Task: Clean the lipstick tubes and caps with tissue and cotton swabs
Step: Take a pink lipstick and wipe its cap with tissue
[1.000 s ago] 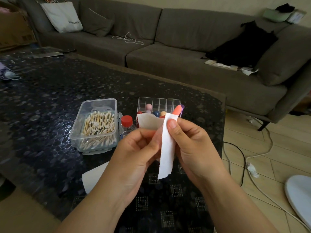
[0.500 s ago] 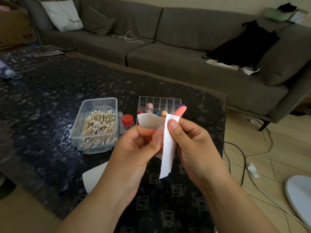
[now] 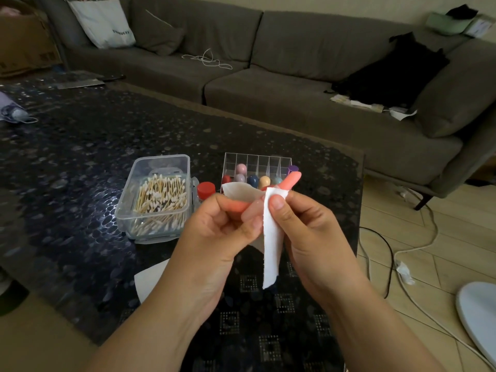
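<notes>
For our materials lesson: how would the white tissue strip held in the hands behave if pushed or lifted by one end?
The tissue strip is probably floppy: below the right hand its free end hangs straight down. It looks thin and light, so a push would likely crumple it. Its ragged edge suggests it tears easily.

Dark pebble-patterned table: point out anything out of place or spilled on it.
Nothing spilled. The clear plastic box of cotton swabs sits open and upright; the clear acrylic organiser stands straight. Only a loose white tissue sheet lies near the dark pebble-patterned table front edge.
</notes>
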`<state>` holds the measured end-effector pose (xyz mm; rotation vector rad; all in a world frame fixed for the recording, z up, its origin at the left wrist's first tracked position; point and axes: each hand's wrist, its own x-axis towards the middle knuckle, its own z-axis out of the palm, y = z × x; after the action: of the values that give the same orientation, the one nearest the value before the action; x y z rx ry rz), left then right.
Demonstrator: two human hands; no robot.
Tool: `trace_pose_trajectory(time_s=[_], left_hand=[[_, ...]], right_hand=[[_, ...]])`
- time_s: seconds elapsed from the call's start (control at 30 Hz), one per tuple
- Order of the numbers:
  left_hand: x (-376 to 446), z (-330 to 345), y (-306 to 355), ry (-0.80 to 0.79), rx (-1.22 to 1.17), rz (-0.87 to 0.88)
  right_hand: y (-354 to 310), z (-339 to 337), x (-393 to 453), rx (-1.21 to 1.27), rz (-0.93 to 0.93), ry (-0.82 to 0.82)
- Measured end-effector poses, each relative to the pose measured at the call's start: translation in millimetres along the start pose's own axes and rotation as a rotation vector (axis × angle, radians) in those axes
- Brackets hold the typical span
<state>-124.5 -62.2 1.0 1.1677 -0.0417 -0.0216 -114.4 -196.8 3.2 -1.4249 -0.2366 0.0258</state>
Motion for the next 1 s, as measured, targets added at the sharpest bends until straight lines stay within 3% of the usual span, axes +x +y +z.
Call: trace_pose_trajectory(time_s=[0.2,0.43,0.7,1.0], left_hand=[[-2.6,1.4,1.0,-0.121,-0.025,-0.186],[0.1,-1.5,1.8,-0.049,0.048,0.033],[-3.4,-0.7,1.8,-0.141,0.007,-0.136],[0.0,-5.2,5.5,-0.104,0.07,0.05]], right_hand=[[-1.9,-1.4,-1.4,-0.021,0.007,0.002],[0.1,-0.6,-1.2,-0.117,-0.033,-0.029],[2.7,-4.6,-1.2,-0.027,-0.039,-0.048],[1.0,-2.5,-1.9,0.025,-0.15,-0.154]])
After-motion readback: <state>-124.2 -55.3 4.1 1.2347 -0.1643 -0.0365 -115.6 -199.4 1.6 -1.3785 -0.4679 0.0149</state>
